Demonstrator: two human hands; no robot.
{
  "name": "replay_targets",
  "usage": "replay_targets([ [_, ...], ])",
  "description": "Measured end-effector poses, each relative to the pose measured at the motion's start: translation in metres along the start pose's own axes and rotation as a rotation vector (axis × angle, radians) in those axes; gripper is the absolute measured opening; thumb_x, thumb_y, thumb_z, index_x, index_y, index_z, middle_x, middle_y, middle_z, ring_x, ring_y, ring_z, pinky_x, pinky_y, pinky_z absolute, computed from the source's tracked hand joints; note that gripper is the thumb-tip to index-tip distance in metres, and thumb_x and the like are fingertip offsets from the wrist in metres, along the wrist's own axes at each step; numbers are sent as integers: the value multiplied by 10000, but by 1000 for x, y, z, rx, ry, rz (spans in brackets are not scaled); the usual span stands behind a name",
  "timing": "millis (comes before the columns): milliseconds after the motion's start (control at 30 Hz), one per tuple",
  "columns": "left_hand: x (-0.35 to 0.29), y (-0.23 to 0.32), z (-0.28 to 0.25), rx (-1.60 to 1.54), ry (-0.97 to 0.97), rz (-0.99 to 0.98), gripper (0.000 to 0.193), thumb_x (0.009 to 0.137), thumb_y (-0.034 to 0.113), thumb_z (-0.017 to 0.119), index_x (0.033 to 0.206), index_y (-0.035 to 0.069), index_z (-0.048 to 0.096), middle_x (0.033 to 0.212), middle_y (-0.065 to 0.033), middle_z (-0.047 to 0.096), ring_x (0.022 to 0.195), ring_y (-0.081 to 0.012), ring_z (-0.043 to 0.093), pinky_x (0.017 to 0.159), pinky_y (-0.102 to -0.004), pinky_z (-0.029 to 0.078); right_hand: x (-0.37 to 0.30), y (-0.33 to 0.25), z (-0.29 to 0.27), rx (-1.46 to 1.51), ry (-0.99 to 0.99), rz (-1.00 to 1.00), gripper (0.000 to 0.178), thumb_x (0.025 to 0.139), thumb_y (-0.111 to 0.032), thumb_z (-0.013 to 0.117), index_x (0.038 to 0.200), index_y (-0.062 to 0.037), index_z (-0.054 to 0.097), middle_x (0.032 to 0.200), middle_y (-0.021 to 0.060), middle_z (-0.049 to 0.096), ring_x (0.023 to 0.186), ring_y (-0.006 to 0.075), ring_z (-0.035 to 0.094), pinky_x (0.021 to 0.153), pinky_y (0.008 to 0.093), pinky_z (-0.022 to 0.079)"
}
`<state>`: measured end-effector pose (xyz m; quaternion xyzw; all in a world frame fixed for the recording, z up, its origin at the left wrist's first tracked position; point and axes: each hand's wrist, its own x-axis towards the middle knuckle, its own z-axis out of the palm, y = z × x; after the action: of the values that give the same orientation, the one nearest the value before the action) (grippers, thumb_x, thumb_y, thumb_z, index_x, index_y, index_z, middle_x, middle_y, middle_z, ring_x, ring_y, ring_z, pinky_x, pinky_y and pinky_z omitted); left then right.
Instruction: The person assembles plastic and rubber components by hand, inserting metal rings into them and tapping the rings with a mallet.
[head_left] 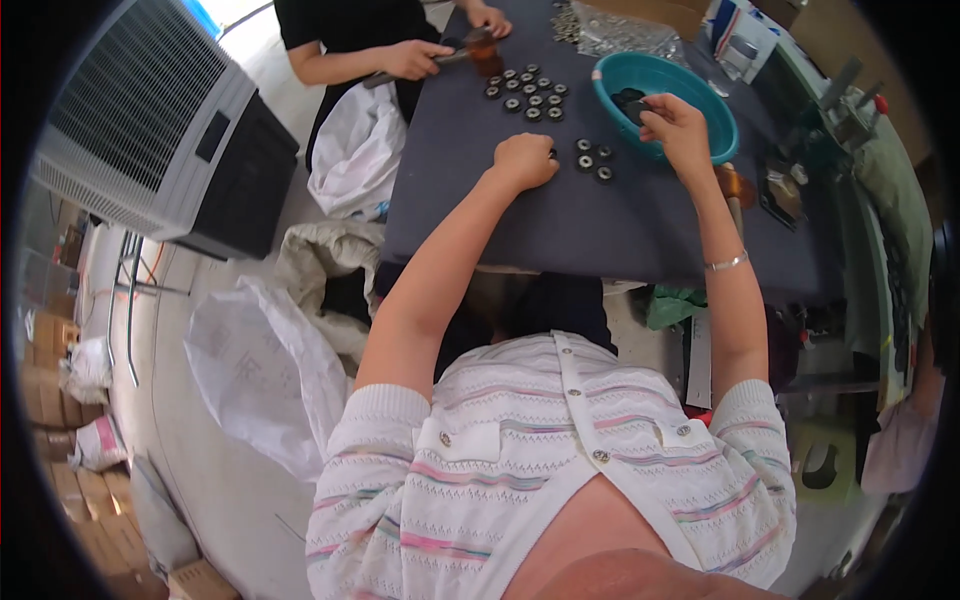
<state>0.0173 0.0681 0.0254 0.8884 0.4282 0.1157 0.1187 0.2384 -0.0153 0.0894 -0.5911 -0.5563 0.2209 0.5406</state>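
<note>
Here, at upper right of the frame, a dark piece (637, 113) lies between thumb and fingertips of the right grip (677, 130), which is pinched upon it, seen against a teal basin (665, 70) containing further dark pieces (627, 97). Left of the basin, a small group of black wheels (585, 161) with pale centres lies on the dark grey worktop (600, 230). Just left of these, the left grip (524, 162) has its fingers curled; whether it encloses anything cannot be told. A larger group of similar wheels (534, 101) occupies the upper centre.
</note>
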Motion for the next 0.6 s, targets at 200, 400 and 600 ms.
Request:
replay_targets([
  [200,-56,2,-2,-951,-44,-76,205,875,215,517,873,20,580,675,-44,561,540,-121,513,497,-255,395,-81,-22,39,375,-233,43,174,810,28,584,981,10,613,813,40,607,664,96,595,577,224,518],
  [400,-118,36,-35,-1382,-231,-119,208,929,222,461,936,46,572,686,0,549,483,-53,453,427,-185,310,-115,-40,55,448,-346,117,163,819,12,609,979,18,580,801,49,586,679,104,601,594,233,527],
  [600,-137,52,-46,-1402,-198,-5,209,929,226,492,979,41,574,706,8,549,528,-58,470,465,-188,346,-129,-54,53,491,-342,105,143,819,31,594,962,29,585,773,48,603,646,87,588,587,221,525],
])
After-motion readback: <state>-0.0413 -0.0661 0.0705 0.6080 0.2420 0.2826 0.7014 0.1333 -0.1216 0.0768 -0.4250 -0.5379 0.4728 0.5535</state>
